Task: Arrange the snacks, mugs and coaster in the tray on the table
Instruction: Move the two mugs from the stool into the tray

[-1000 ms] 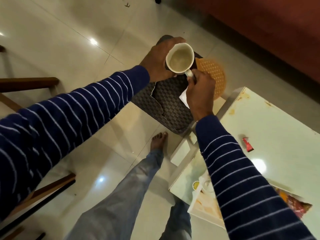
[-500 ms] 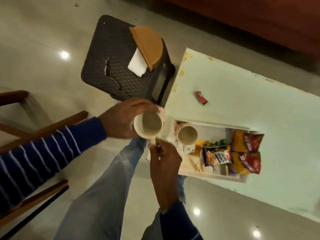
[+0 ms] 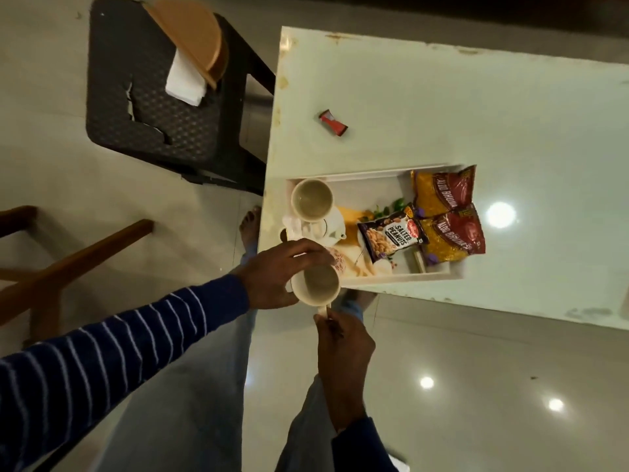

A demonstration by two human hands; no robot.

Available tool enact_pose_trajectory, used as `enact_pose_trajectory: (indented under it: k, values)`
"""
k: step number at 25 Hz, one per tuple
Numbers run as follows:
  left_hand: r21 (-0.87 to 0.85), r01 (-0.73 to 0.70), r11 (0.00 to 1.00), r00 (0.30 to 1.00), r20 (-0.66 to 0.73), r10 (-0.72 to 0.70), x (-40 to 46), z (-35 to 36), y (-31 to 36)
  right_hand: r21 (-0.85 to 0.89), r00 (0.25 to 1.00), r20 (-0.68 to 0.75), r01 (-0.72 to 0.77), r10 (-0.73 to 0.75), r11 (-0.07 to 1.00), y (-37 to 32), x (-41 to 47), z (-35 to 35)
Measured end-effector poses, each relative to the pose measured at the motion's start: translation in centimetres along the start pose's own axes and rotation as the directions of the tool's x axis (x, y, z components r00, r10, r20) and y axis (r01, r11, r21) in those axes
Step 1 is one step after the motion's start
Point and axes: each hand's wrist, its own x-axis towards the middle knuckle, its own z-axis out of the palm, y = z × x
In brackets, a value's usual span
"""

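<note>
**Second mug carried toward tray, coaster left on stool**

Seen from above. At frame centre, cream mug (image 3: 316, 285) held just off the near corner of the white tray (image 3: 367, 173) on the pale desk (image 3: 476, 97). Left hand (image 3: 275, 274) wrapped round the mug's body, fingers curled; right hand (image 3: 343, 349) pinching its handle.

Already in the tray: another mug (image 3: 312, 199), a peanut packet (image 3: 391, 238) reading "SALTED PEANUTS", and two red-and-yellow packets (image 3: 442, 212) reading "ALOO BHUJIA".

Left to do, apparently: setting this mug down, fetching the round tan coaster (image 3: 194, 39) from the dark stool (image 3: 153, 124) at upper left, beside a white napkin (image 3: 185, 81). Small red wrapped sweet (image 3: 333, 123) loose on the desk, lettering unreadable.
</note>
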Motion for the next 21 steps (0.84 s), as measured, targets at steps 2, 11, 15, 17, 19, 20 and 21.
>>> enact_pose_trajectory:
  k: [2,11,15,17,19,20,21]
  values:
    - [0.005,0.009,1.0,1.0,-0.022,-0.009,0.7,0.3,-0.1,0.004,0.999,0.036,-0.027,0.027,1.0,0.8,1.0,0.4]
    - [0.031,0.062,0.998,0.998,0.021,-0.063,2.4,2.1,-1.5,0.029,0.994,-0.004,-0.109,0.109,0.994,2.4,3.2,2.5]
    - [0.062,0.092,0.994,0.995,0.023,-0.094,2.5,2.5,-2.2,-0.005,0.992,0.023,-0.127,0.127,0.992,2.7,4.1,3.1]
    - [0.094,0.095,0.991,0.995,0.033,-0.099,2.6,2.7,-2.4,-0.01,0.992,0.025,-0.122,0.123,0.992,2.8,4.3,3.3]
    - [0.127,0.105,0.986,0.993,0.044,-0.112,2.7,2.7,-2.6,-0.017,0.994,0.017,-0.111,0.111,0.994,2.9,4.6,3.5]
    - [0.138,0.119,0.983,0.991,0.051,-0.127,2.7,2.6,-2.8,-0.021,0.993,0.018,-0.116,0.116,0.993,2.8,4.7,3.7]
    - [0.147,0.132,0.98,0.988,0.058,-0.142,2.7,2.6,-3.0,-0.024,0.992,0.019,-0.121,0.122,0.992,2.8,4.9,3.9]
